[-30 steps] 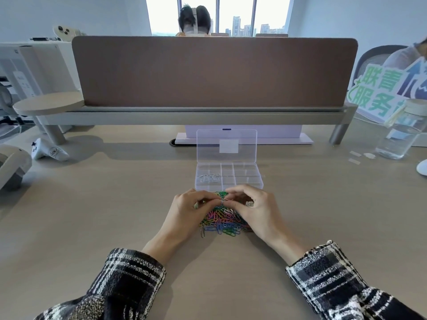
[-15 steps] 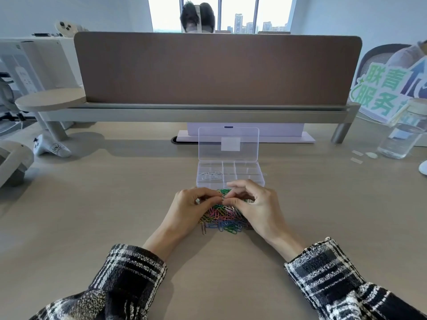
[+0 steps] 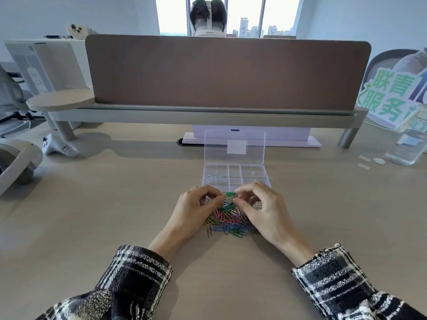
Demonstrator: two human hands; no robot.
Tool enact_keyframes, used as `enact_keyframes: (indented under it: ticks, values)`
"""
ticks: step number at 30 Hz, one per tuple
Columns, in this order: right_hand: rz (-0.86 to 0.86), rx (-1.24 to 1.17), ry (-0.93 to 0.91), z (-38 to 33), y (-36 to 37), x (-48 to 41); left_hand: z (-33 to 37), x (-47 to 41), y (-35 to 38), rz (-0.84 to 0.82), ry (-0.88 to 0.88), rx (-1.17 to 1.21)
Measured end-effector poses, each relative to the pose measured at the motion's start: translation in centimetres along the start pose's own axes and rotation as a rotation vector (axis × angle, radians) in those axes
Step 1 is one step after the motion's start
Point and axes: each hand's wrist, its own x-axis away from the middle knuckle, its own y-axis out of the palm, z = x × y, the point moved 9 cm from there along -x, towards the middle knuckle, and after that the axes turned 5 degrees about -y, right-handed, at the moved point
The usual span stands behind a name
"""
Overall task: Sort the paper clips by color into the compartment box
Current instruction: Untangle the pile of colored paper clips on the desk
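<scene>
Little has shifted over the last second: both hands stay hunched over the pile of paper clips (image 3: pixel 227 219), and only the fingertips have worked a touch closer together at its far edge. The left hand (image 3: pixel 196 210) is curled with thumb and forefinger pinched into the clips, and the right hand (image 3: pixel 265 212) does the same from the other side; whether either has a single clip free of the tangle cannot be told. A few silvery clips seem to be tucked under the right hand's fingers.

The compartment box (image 3: pixel 261 174) sits on the desk (image 3: pixel 115 215) just beyond the pile, its clear lid (image 3: pixel 234 146) standing open. Only one compartment on its left side holds anything: a small cluster of silver clips (image 3: pixel 216 177). Every other compartment visible looks bare, while the green, pink, blue and yellow clips lie mixed in the heap. The sorting appears barely begun, with one colour partly placed.

As for writing, a blank white label is on the lid. At the right, a green-and-white sign (image 3: pixel 390 98) shows the characters 联青 and 服务.
</scene>
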Motion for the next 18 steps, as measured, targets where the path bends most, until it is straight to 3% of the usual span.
enact_keyframes:
  ticks: [6, 13, 18]
  values:
    - [-0.275, 0.320, 0.023, 1.7, 1.3, -0.1, 0.1, 0.1, -1.1, 0.091, -0.044, -0.019]
    - [-0.426, 0.467, 0.063, 2.1, 2.4, -0.8, 0.0, 0.2, -1.1, 0.099, -0.061, -0.025]
    - [-0.439, 0.388, 0.124, 2.6, 2.4, -0.9, 0.0, 0.2, -1.2, 0.101, -0.071, -0.023]
